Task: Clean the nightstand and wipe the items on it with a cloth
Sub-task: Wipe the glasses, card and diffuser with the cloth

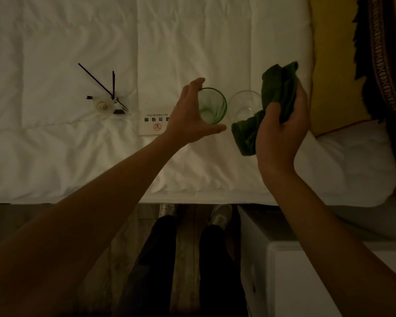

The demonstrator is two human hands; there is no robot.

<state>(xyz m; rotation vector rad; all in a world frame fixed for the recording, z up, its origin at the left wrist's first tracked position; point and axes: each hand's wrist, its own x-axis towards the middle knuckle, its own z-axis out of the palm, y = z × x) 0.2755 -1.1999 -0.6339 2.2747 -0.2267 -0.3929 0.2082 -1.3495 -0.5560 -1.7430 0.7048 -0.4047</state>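
- The left hand (190, 113) reaches over the white bed (78, 145), thumb and fingers spread in a wide curve around the green glass (213, 105); the fingertips sit at its rim and the thumb lies just below its base, but whether the grip has closed on it I cannot tell
- The right hand (281, 124) has its grip clenched round the dark green cloth (277, 92), which bunches out above the fingers toward 12 o'clock and hangs in a fold toward 7 o'clock
- A clear glass (244, 104) lies just beside the green one at its 3 o'clock, partly hidden by the cloth (the two rims look close to touching)
- The step in hand seems to be taking up the green glass for wiping; to do it well, close on the wall of the glass rather than the rim, and lift it straight away from its neighbour so the two do not knock
- The soft bedding gives no firm footing, so the wiping is best done in the air, with the cloth pushed inside and turned
- A no-smoking card (153, 122) lies at 9 o'clock from the green glass, and further the same way a small holder with dark sticks (105, 104); keep the forearm clear of those sticks
- The nightstand (306, 271) shows as a pale surface at 5 o'clock, well apart from the glasses (they would go back there once wiped)
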